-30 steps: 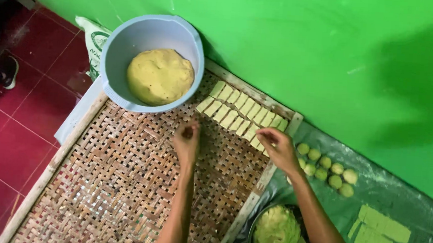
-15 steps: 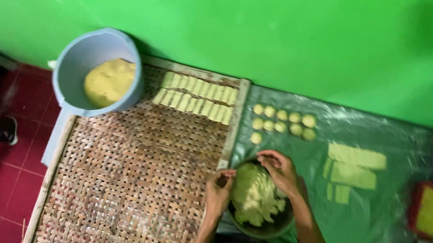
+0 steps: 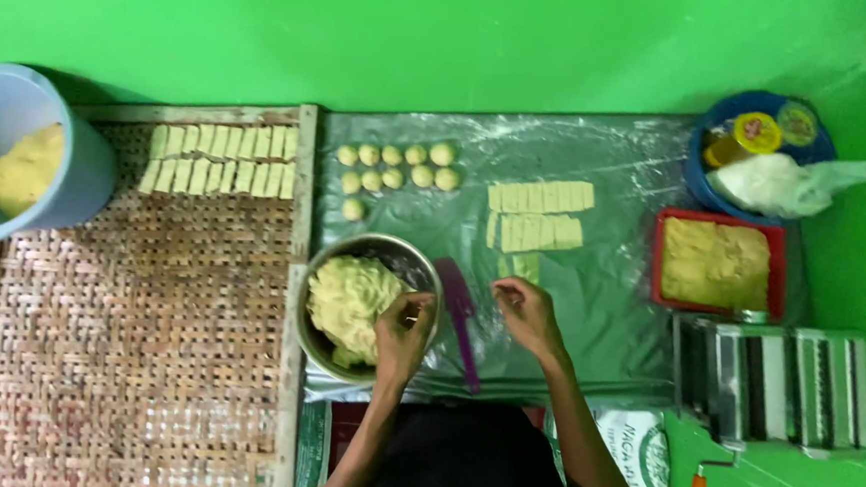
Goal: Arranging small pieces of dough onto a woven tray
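Dough station, seen from above

Left hand (image 3: 403, 330): at the rim of the steel bowl (image 3: 421, 268), fingers curled over the pale yellow dough (image 3: 347, 303) inside; whether it grips a pinch of dough cannot be told.
Right hand (image 3: 527, 311): resting over the plastic sheet (image 3: 637, 186), fingers loosely bent near a small cut strip (image 3: 524, 267); nothing clearly held.
Purple scraper (image 3: 459, 310): lying on the sheet between the 2 hands.
Dough balls (image 3: 397, 169): 3 short rows beyond the bowl.
Flat cut strips (image 3: 537, 214): 2 rows farther right on the sheet.
Woven tray (image 3: 137, 336): left, carrying 2 rows of finished pieces (image 3: 223, 160) at its far edge.
Grey tub (image 3: 17, 158): holds a dough lump.
Red tray (image 3: 717, 261), pasta roller (image 3: 770, 383): right.

Step judged: taking a portion from the bowl. Next move calls for a clean pinch and room to shape it.
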